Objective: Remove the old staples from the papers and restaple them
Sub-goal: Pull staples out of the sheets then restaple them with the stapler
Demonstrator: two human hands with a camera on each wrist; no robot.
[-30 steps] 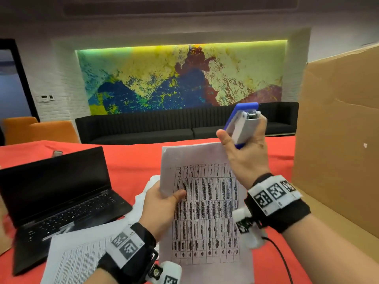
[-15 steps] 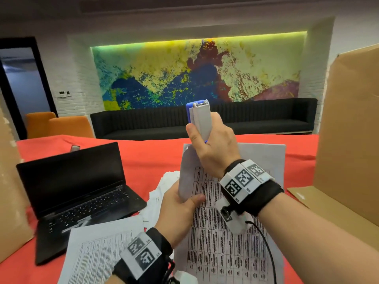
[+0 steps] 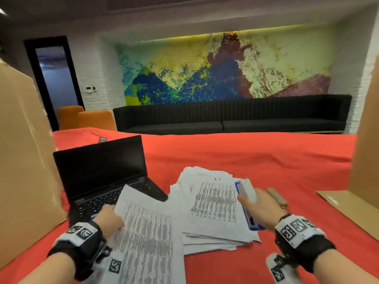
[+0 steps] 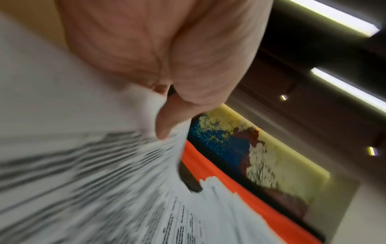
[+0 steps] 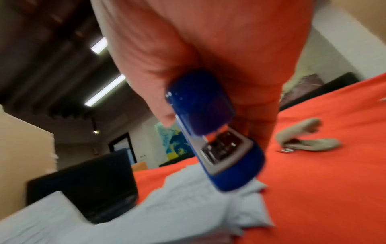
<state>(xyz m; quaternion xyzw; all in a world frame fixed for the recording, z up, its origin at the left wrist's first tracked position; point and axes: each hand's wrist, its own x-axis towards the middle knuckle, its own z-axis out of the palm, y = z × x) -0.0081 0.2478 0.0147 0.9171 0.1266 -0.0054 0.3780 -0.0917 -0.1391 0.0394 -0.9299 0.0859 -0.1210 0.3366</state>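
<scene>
Looked like an office lounge or meeting room: long black sofa [image 3: 231, 117] under a big abstract mural [image 3: 223, 66], orange chairs [image 3: 86, 119], open laptop [image 3: 102, 173] and printed papers [image 3: 215, 206] on a red-covered table [image 3: 256, 156], strip ceiling lights [image 4: 338, 19].

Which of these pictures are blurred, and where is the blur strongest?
Head view: mostly sharp, slight smear on the sheets in the left hand. Left wrist view: heavy streaking across the printed lines. Right wrist view: soft throughout; the blue stapler in the right hand is the clearest thing.

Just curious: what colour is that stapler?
Blue with a silver metal part; the stapler shows best in the right wrist view.
</scene>
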